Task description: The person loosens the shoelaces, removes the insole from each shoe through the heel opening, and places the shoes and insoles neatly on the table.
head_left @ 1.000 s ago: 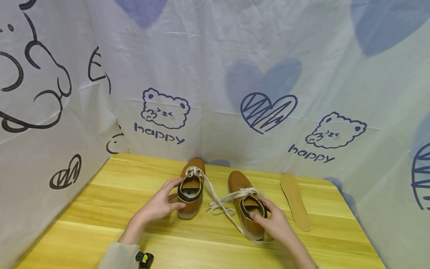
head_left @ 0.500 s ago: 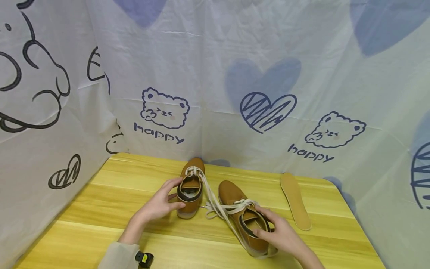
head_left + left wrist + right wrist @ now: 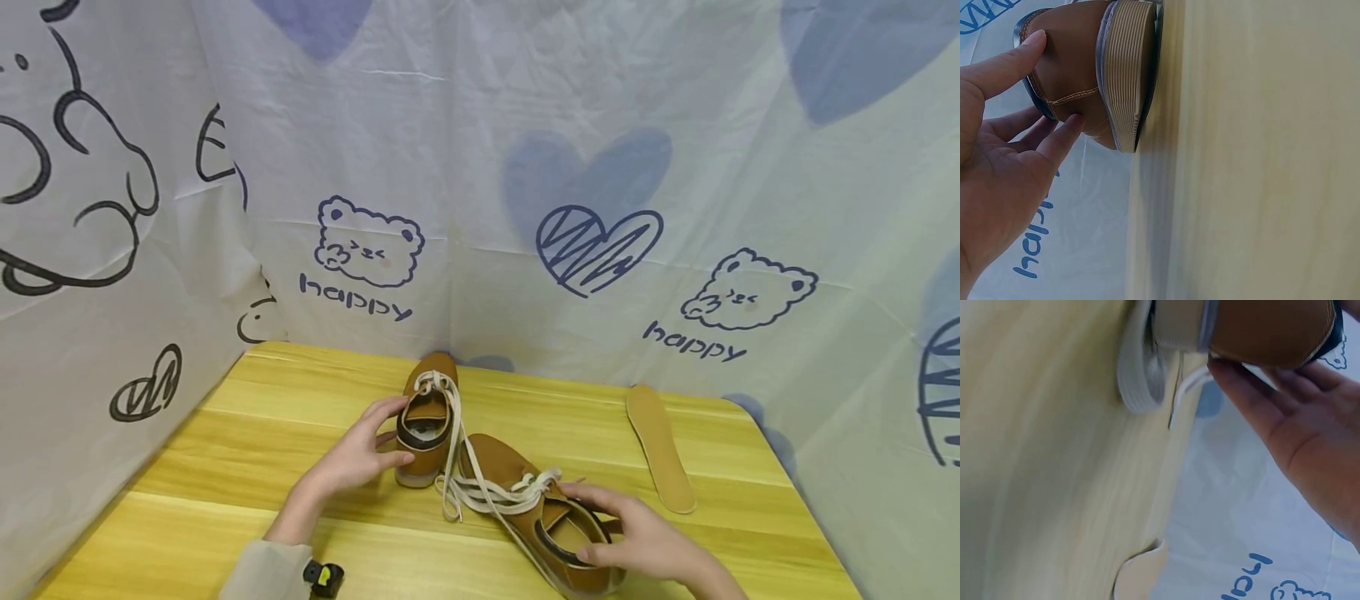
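Two brown lace-up shoes with dark collars and cream laces are on the table. My left hand (image 3: 356, 458) holds the left shoe (image 3: 425, 463) at its heel, thumb at the back and fingers along its left side. In the left wrist view, the thumb and fingers press that shoe's brown heel (image 3: 1072, 59) above its ribbed sole. My right hand (image 3: 645, 533) grips the right shoe (image 3: 495, 460) by the heel, thumb at the collar opening. This shoe lies slanted, toe toward the left shoe. Loose laces (image 3: 517, 500) trail over its front between the two shoes.
A tan insole (image 3: 662, 454) lies flat at the right of the yellow wood-grain table (image 3: 300, 400). White printed cloth (image 3: 480, 125) hangs behind the table and along its sides. A small black device (image 3: 324, 577) sits by the left sleeve.
My right hand has drawn the right shoe nearer and turned it, its toe swinging left toward the other shoe. The laces shifted with it. My left hand and the left shoe stayed in place.
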Motion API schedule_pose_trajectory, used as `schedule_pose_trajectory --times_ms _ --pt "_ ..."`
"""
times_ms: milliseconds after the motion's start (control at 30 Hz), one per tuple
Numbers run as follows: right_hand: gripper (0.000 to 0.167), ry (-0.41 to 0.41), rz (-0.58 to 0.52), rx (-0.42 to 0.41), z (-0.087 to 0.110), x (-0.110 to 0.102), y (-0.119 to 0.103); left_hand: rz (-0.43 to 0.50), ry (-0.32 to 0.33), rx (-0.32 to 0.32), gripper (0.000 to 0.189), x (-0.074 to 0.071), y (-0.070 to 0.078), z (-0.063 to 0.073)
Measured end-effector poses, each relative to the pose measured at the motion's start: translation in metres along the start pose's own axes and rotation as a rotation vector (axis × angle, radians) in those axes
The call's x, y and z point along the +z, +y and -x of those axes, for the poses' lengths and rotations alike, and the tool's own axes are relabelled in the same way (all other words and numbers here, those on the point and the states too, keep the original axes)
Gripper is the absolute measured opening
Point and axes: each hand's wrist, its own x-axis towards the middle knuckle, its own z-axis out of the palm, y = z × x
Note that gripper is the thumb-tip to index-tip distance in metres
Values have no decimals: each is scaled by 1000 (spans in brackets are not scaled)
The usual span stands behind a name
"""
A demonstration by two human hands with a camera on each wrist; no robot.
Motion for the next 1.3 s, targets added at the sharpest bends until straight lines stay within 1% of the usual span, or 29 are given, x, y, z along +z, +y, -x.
schedule_pose_trajectory --times_ms 100,300,467,567,633,700,767,833,900,1000,1033,1100,1133,1200,1300 --pt "68 -58 6 -39 2 -3 1 5 -1 -1 83 0 1 0" --pt "69 -171 58 -147 1 -8 2 7 4 -2 83 0 2 1" --pt "74 -289 11 -220 -4 -9 0 -5 6 26 80 -1 2 2" --pt "76 -349 -34 -262 -9 -8 1 -10 4 30 80 -1 1 2" --pt "77 -382 -97 -268 -14 -7 2 -10 6 20 80 -1 1 2" --pt "76 -408 -194 -262 -18 -7 5 -9 4 11 81 -1 2 2" --pt "74 -422 -286 -229 -21 -7 9 -13 2 9 81 -1 2 1" --pt "74 -425 -342 -200 -22 -8 13 -18 3 6 83 -1 2 1" --pt "73 -423 -358 -203 -23 -8 16 -45 7 14 83 -2 3 1" --pt "72 -412 -340 -251 -20 -6 17 -106 31 39 84 -1 5 2" --pt "71 -404 -334 -271 -20 -6 17 -129 43 57 83 -1 7 2" --pt "68 -379 -325 -284 -18 -4 14 -163 73 98 79 0 13 2" --pt "66 -361 -318 -297 -17 -3 13 -177 90 122 76 1 16 2" --pt "59 -299 -305 -303 -16 0 10 -178 119 176 70 4 24 3" --pt "47 -147 -292 -299 -15 5 7 -164 147 254 61 12 37 5"
